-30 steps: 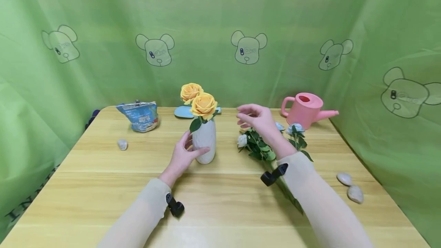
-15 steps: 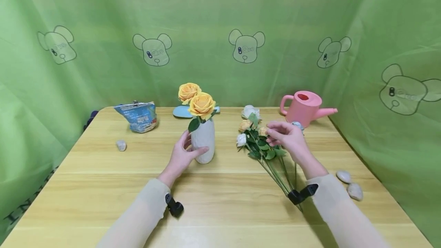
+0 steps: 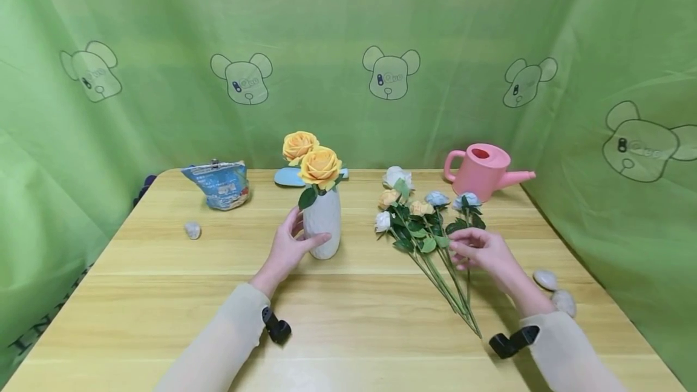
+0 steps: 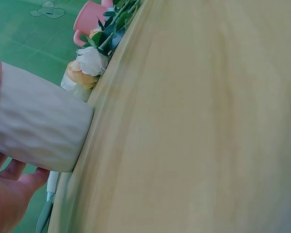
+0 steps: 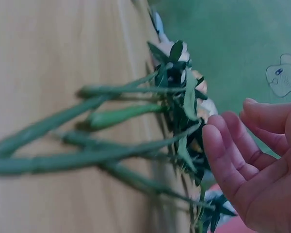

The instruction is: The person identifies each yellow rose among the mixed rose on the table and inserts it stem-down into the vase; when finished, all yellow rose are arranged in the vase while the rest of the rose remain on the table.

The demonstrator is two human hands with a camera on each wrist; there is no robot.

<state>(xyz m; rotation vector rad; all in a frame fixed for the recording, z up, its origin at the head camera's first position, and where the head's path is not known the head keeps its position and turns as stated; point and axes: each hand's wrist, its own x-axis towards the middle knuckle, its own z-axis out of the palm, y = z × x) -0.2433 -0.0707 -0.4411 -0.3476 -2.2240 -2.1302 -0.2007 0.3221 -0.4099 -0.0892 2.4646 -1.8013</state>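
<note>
A white ribbed vase (image 3: 324,226), set near the middle of the wooden table (image 3: 163,295) with two orange roses (image 3: 320,166) standing in it, is cupped low down by the left hand (image 3: 288,248), thumb and fingers curled round it. Just to the right, a loose bunch of stemmed flowers (image 3: 422,228) is spread flat on the table. Over its stems the right hand (image 3: 481,249) is held with fingers loosely bent, nothing gripped; a stem is judged to be being chosen, and a pinch on one stalk is called for next.
</note>
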